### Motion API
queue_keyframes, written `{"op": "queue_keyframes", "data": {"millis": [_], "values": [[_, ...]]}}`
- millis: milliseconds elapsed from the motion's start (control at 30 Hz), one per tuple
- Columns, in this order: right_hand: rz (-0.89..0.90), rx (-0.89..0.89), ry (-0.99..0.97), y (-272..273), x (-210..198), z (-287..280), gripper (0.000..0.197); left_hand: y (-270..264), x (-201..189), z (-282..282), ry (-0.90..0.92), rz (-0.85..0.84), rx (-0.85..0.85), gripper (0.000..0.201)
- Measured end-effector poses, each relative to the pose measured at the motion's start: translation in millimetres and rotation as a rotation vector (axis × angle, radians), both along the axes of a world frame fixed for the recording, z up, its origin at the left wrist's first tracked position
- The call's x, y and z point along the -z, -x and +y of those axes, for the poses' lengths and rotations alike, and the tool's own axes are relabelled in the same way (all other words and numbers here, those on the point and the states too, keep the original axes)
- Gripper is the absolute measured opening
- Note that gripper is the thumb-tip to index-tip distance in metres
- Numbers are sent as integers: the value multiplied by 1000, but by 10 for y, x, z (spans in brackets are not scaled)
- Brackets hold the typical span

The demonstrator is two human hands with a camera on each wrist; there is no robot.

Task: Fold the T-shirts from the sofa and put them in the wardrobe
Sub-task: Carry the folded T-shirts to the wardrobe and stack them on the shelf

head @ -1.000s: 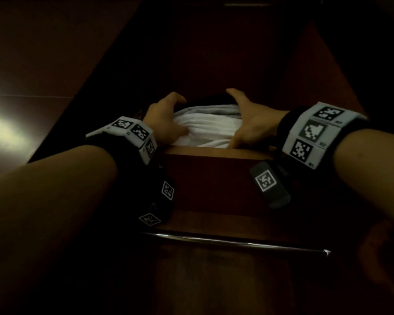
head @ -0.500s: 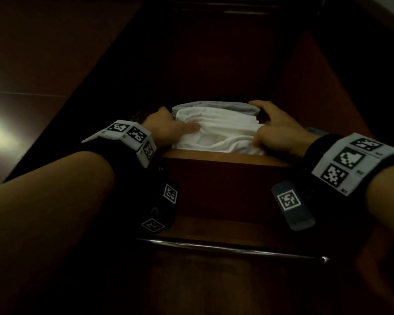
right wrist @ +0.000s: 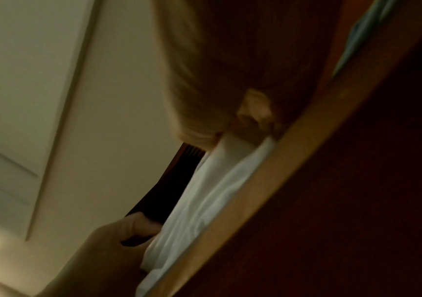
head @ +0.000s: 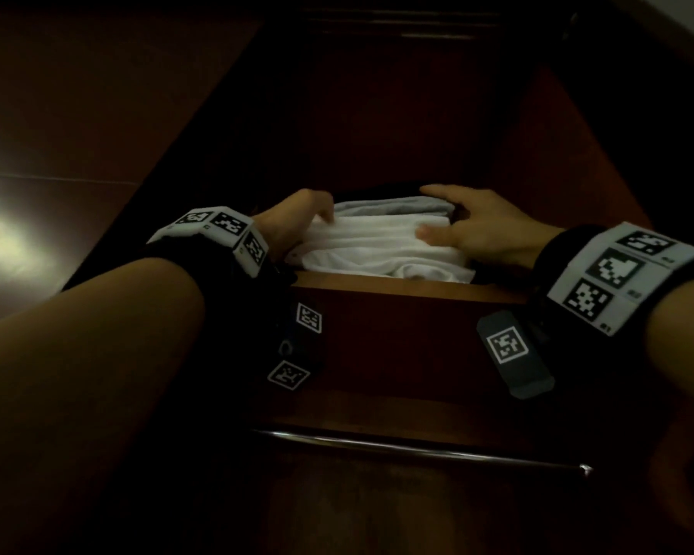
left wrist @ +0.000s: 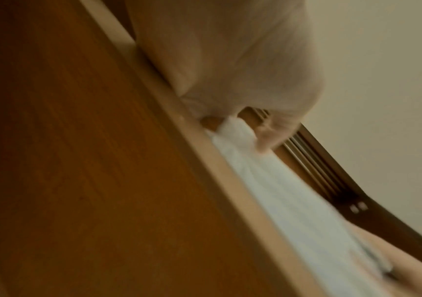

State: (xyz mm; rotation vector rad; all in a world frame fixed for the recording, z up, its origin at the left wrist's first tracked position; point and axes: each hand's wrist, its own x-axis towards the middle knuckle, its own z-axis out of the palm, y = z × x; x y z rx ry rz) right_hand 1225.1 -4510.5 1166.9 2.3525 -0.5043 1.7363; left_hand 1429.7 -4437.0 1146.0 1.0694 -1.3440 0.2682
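A folded white T-shirt lies at the front of an open wooden wardrobe drawer. Behind it lie a folded grey T-shirt and a dark garment. My left hand is at the stack's left side, its fingers curled over the white shirt's edge. On the right side my right hand rests, thumb on the white shirt and straight fingers reaching over the grey and dark ones.
A metal handle bar runs along the drawer front below my wrists. The drawer's wooden rim is just under both hands. The dark wardrobe interior rises behind. Shiny floor lies to the left.
My left hand went from lying flat on the white shirt to curling at its left edge. The right hand shifted back over the grey and dark garments.
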Motion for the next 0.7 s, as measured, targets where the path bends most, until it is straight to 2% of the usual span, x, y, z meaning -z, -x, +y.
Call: {"op": "queue_keyframes", "data": {"millis": [67, 167, 200, 267, 367, 433, 500, 567, 633, 700], "values": [[-11, 60, 45, -29, -13, 7, 63, -7, -33, -28, -33, 24, 66, 27], [-17, 147, 45, -87, 38, 2, 58, -37, -43, -17, -68, -34, -104, 77], [-8, 176, 36, -101, 43, -6, 56, -54, -46, -25, -57, -57, -145, 83], [-13, 169, -4, -100, 41, -5, 46, -84, -36, -37, -54, -97, -138, 85], [-205, 46, -8, -86, -4, 75, 31, -96, 8, -18, 13, -91, -68, 85], [-248, 11, 97, -89, -67, 121, 38, -93, 23, 5, 31, -156, -107, 82], [-121, -17, 141, -129, -85, 150, 53, -77, 20, 20, -3, -251, -127, 88], [46, -1, 62, -183, -78, 110, 52, -73, 29, 29, -26, -311, -126, 89], [110, 70, -32, -207, -40, 4, 31, -65, 42, 41, -21, -337, -171, 78], [60, 97, -34, -208, 0, -59, 9, -51, 38, 35, -8, -385, -206, 63]]}}
